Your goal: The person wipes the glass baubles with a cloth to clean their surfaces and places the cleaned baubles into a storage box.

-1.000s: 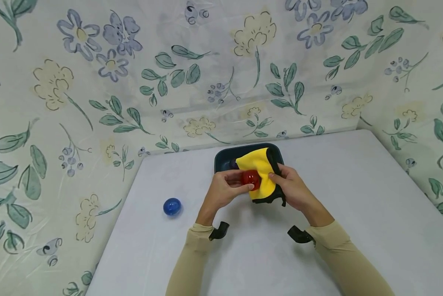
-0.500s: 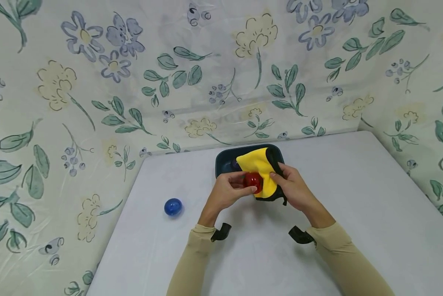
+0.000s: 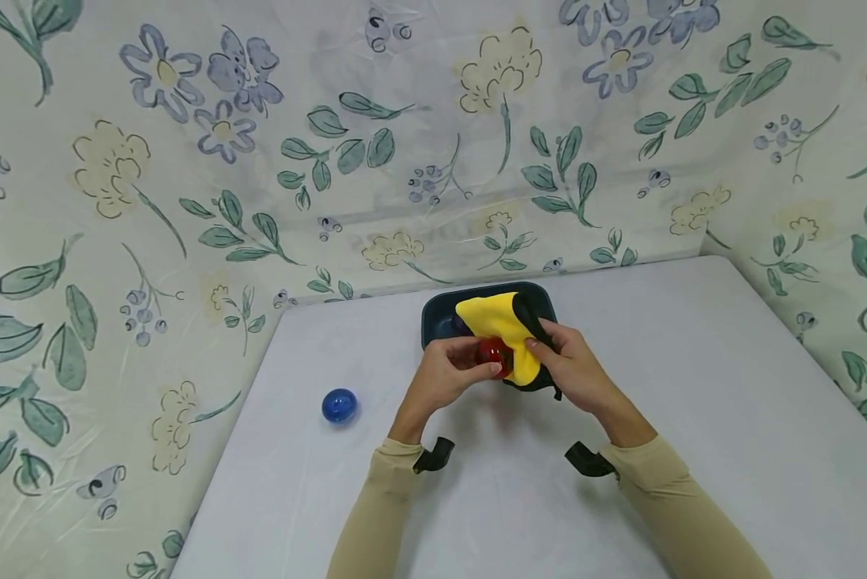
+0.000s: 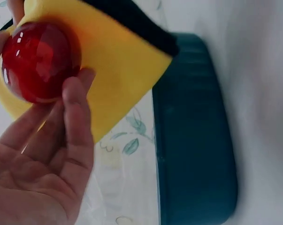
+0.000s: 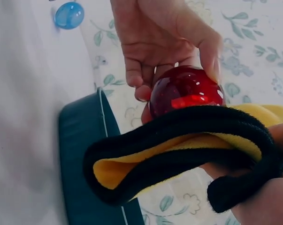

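Observation:
My left hand (image 3: pixel 441 374) holds a shiny red glass ball (image 4: pixel 42 62) between thumb and fingertips, up off the table. A yellow cloth with a black edge (image 3: pixel 502 322) is pinched in my right hand (image 3: pixel 585 370) and lies against the ball's right side. In the right wrist view the folded black border of the cloth (image 5: pixel 169 140) crosses in front of the ball's lower part. Just behind both hands stands a dark teal tray (image 3: pixel 441 310), partly hidden by the cloth. A dark purple ball (image 3: pixel 459 324) shows inside it.
On the white table (image 3: pixel 274 482) to the left of my hands sits a clear blue ball (image 3: pixel 339 406). Behind the table hangs a flower-patterned sheet (image 3: pixel 433 145), which also runs along the left and right sides.
The cloth's upper left corner has shifted a little to the left and its lower edge has drawn up over the red ball's side. Both hands stay nearly in place.

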Tool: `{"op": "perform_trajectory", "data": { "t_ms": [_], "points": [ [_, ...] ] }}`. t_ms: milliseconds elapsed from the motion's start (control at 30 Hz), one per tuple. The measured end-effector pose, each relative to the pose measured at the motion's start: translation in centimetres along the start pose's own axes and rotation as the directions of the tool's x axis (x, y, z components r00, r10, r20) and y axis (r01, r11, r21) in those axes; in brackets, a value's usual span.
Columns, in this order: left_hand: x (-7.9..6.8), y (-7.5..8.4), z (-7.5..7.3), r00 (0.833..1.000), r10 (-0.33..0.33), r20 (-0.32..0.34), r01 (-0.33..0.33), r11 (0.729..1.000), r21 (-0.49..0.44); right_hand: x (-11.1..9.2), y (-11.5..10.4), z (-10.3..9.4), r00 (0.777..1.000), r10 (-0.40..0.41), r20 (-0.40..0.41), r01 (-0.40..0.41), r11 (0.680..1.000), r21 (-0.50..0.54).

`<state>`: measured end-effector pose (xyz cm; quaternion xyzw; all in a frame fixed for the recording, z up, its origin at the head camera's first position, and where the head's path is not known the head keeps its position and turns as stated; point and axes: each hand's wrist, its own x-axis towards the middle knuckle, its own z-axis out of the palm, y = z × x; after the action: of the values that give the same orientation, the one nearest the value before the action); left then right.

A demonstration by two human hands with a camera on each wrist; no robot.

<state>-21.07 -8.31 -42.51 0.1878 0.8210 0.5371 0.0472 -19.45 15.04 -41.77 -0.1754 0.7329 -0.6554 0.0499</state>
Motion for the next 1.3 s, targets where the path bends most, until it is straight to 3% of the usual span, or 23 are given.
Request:
{"op": "perform_trajectory", "data": {
  "t_ms": [233, 633, 1067, 1300],
  "points": [
    [0.0, 0.1, -0.3, 0.998, 0.016, -0.067, -0.021, 0.997, -0.074, -0.1, -0.2, 0.0, 1.000, 0.002, -0.002, -0.002, 1.000, 0.027],
    [0.0, 0.3, -0.4, 0.993, 0.050, -0.109, -0.059, 0.995, -0.084, 0.1, 0.2, 0.2, 0.997, 0.062, 0.039, -0.069, 0.979, 0.193],
    [0.1, 0.1, 0.2, 0.976, 0.109, -0.189, -0.131, 0.986, -0.108, 0.4, 0.5, 0.1, 0.991, 0.126, 0.039, -0.132, 0.953, 0.273],
    [0.3, 0.1, 0.6, 0.963, 0.073, -0.259, -0.110, 0.985, -0.133, 0.2, 0.3, 0.3, 0.988, 0.139, 0.060, -0.151, 0.941, 0.304]
  ]
}}
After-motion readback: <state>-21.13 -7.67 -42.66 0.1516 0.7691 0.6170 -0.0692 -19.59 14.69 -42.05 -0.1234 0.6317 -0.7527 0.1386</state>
